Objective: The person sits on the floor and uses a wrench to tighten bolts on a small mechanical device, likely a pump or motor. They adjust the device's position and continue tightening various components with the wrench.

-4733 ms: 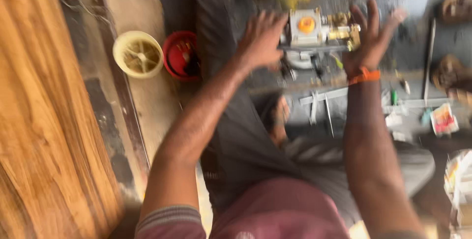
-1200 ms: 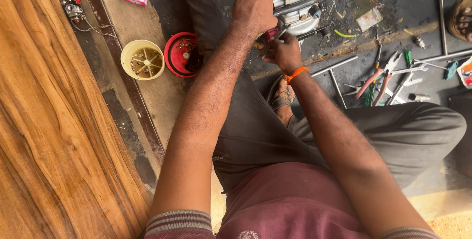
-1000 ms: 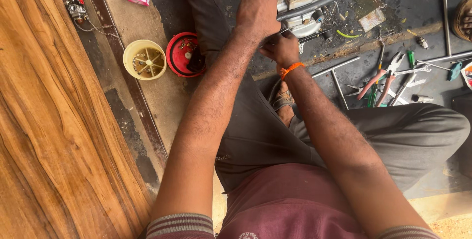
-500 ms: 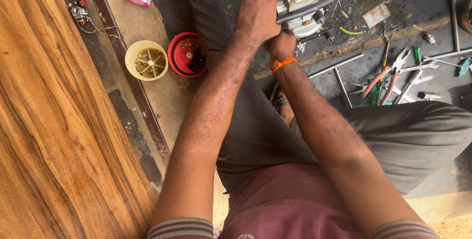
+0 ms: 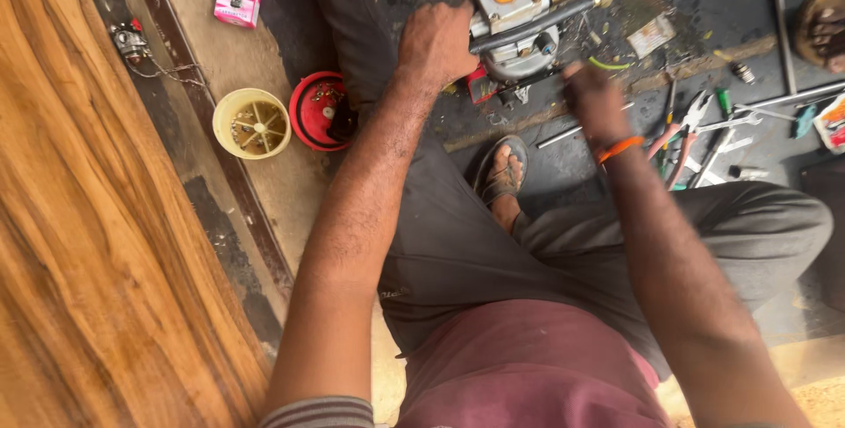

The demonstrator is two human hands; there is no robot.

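Engine [image 5: 519,18]: grey metal with brass fittings and an orange cap, top centre of frame, on a dark floor. Left hand [image 5: 436,40] closed on its left side. Right hand [image 5: 591,98] blurred just below right of it; grip cannot be told. Yellow cup [image 5: 252,123] and red cap [image 5: 319,111] at left; pliers [image 5: 682,133] at right.

The right hand [image 5: 591,98] is blurring, so whether its fingers are gripping anything is unclear. The left hand [image 5: 437,40] is covering the engine's [image 5: 519,18] near side. The top edge is cutting off the engine, and the right edge a packet [image 5: 831,122].
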